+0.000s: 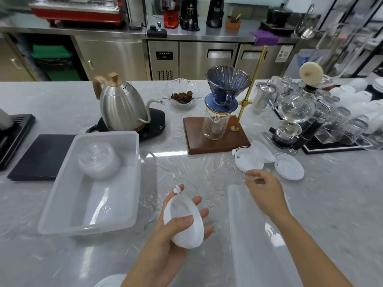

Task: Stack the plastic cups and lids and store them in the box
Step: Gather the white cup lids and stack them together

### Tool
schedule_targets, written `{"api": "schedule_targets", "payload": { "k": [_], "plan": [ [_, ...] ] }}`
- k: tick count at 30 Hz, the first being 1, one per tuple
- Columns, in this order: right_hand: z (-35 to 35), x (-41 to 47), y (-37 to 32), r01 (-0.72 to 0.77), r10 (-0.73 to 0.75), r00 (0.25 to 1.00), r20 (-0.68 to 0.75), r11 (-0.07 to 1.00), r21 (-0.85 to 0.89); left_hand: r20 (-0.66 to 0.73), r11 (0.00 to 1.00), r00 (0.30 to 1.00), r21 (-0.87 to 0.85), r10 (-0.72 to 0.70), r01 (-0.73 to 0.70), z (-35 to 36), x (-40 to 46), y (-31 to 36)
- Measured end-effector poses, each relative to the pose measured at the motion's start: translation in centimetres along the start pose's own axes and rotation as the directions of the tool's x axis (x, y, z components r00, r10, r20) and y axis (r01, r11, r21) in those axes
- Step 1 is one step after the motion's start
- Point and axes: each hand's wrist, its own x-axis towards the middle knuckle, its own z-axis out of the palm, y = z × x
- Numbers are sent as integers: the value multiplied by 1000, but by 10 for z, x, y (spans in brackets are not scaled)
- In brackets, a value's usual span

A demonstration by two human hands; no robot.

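Holding: the left hand (178, 228) cups a white round plastic lid (183, 221) in its palm, thumb pressed on the lid's near face, fingers spread behind it; a small white plug tab sticks up at the lid's far edge.
Right hand: the right hand (264, 191) hovers above the counter with fingers loosely curled, fingertips just short of a second white plastic lid (247, 161); whether it pinches anything cannot be told.
Lids on counter: the second lid lies just beyond the right hand, tilted, with a clear plastic cup (262, 151) lying on its side against it; a third white lid (289, 165) lies flat to its right.
Box: a translucent rectangular plastic box (62, 204) stands left of the left hand, holding a stack of clear plastic cups (98, 160) at its far end.
Box lid: a translucent flat box cover (259, 245) lies under the right forearm.
Surface: grey marbled countertop (186, 168).
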Motion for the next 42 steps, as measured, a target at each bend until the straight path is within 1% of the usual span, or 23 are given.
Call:
{"api": "schedule_targets", "payload": {
  "k": [3, 5, 8, 11, 14, 17, 20, 24, 28, 33, 36, 39, 42],
  "plan": [
    [2, 9, 2, 127, -131, 991, -22, 984, -126, -20, 998, 998, -39, -53, 53, 0, 0, 2],
    [5, 13, 4, 178, -187, 982, -21, 958, -224, -22, 991, 995, -93, -100, 97, 1, -1, 3],
    [10, 16, 6, 180, -186, 982, 17, 917, -356, -43, 973, 985, -167, -165, 156, 3, 0, 7],
    [13, 16, 6, 194, -164, 981, 107, 877, -439, -59, 955, 975, -224, -214, 196, 6, 1, 12],
    [14, 15, 8, 228, -182, 973, 144, 858, -460, -115, 944, 966, -268, -231, 194, 4, 3, 12],
    [13, 12, 10, 270, -216, 962, 166, 842, -467, -137, 939, 965, -295, -225, 177, 3, 4, 11],
    [11, 10, 8, 317, -274, 948, 161, 851, -419, -167, 942, 960, -291, -225, 170, 4, 5, 9],
    [10, 4, 6, 330, -319, 944, 88, 890, -315, -194, 939, 954, -301, -229, 164, 4, 6, 8],
    [8, -7, -4, 258, -262, 965, -18, 958, -125, -200, 928, 949, -333, -242, 167, 5, 5, 7],
    [5, -19, -11, 236, -233, 969, -85, 972, 18, -191, 910, 945, -375, -265, 179, 10, 7, 7],
    [2, -26, -18, 220, -211, 973, -92, 970, 105, -168, 902, 948, -389, -269, 187, 13, 10, 4],
    [0, -35, -25, 205, -191, 977, -95, 966, 157, -130, 900, 955, -388, -268, 200, 15, 14, 2],
    [-1, -45, -34, 187, -172, 981, -91, 962, 200, -123, 902, 956, -380, -267, 203, 18, 20, 3]
  ]
}}
